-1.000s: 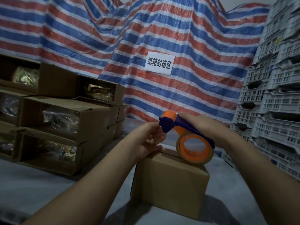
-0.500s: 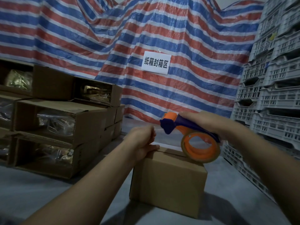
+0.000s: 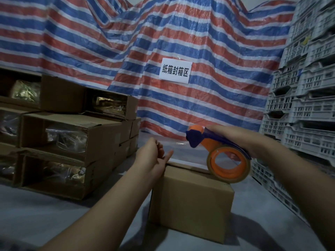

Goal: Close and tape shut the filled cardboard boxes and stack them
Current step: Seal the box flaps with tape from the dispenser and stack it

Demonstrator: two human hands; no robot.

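A second ago my left hand (image 3: pixel 154 160) was up at the blue nose of the tape dispenser (image 3: pixel 220 153), fingers at the tape end. Now it has come away from the nose and dropped to the top left edge of the closed cardboard box (image 3: pixel 192 201), thumb sticking out toward the dispenser, and a clear strip of tape (image 3: pixel 178 144) stretches between them. My right hand (image 3: pixel 235 140) has carried the dispenser lower, so the orange roll now sits at the box's top right edge, where before it hung above the box
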